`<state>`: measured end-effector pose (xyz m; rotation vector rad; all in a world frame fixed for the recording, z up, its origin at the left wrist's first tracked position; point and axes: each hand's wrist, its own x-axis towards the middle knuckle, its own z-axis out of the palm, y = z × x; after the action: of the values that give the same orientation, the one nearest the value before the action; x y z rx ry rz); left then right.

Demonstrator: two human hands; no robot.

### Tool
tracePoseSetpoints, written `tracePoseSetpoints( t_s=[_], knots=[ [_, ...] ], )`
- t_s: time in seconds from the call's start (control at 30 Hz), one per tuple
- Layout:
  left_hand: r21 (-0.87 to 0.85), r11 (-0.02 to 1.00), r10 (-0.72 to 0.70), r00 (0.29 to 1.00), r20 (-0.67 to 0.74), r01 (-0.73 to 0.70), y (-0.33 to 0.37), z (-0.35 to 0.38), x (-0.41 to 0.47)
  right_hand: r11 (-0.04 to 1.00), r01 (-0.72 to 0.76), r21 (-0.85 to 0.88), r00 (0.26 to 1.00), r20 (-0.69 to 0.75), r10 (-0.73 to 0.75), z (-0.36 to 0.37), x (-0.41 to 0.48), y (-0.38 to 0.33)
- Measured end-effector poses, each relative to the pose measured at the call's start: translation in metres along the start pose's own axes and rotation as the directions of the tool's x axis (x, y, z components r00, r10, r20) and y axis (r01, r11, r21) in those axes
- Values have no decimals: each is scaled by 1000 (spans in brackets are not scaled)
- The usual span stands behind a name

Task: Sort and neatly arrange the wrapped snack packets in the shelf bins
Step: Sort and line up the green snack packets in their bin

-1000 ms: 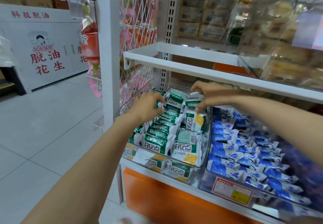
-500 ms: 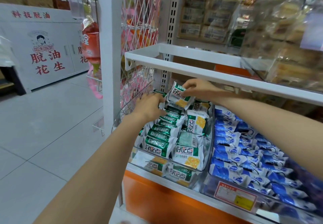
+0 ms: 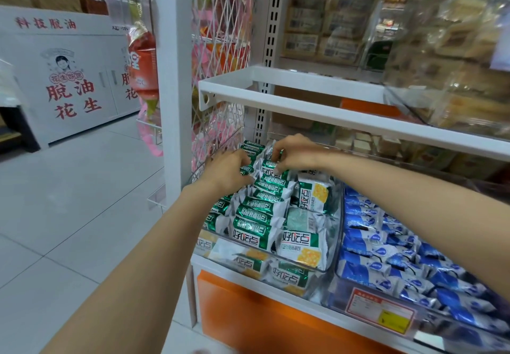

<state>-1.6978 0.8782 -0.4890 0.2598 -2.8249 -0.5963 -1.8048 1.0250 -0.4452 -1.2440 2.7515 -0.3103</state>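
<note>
two hands over the back of the green packet row (image 3: 256, 215) in the clear bin (image 3: 337, 224). left hand (image 3: 229, 171): fingers curled onto the rear-left packets, can't tell if they grip. right hand (image 3: 298, 155): fingers pinch one loose packet (image 3: 271, 170) at the back of the row. blue packets (image 3: 386, 248) fill the next bin to the right.

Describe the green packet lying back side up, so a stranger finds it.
Below the white shelf, take the clear bin left of the blue packets. In its right column, the packet lies between two with yellow cracker pictures. Only it shows a pale back with a barcode.
</note>
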Motion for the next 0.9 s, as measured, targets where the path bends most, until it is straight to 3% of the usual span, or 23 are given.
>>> tracePoseSetpoints(
  t_s=[0.23, 0.4, 0.53, 0.63, 0.77, 0.9],
  knots=[
    [9, 999, 35, 999, 25, -36, 0, 0, 0, 989, 47, -142, 992, 124, -30, 7, -2, -4],
    [5, 995, 96, 995, 26, -96, 6, -6, -5, 992, 48, -115, 998, -40, -53, -12, -32, 4],
    [-3, 978, 206, 977, 59, -206, 18, -13, -14, 987, 83, -141, 993, 97, -70, -22, -83, 9],
    [-20, 959, 284, 945, 160, -284, 28, -13, -23, 957, 152, -249, 977, 184, -107, -11, -114, 2],
    [-48, 940, 339, 910, 239, -338, 37, -11, -34, 910, 173, -376, 969, 231, -88, 14, -129, -10],
    [-95, 935, 355, 897, 263, -342, 42, -10, -44, 934, 114, -337, 981, 188, -51, 22, -134, -16]
  ],
)
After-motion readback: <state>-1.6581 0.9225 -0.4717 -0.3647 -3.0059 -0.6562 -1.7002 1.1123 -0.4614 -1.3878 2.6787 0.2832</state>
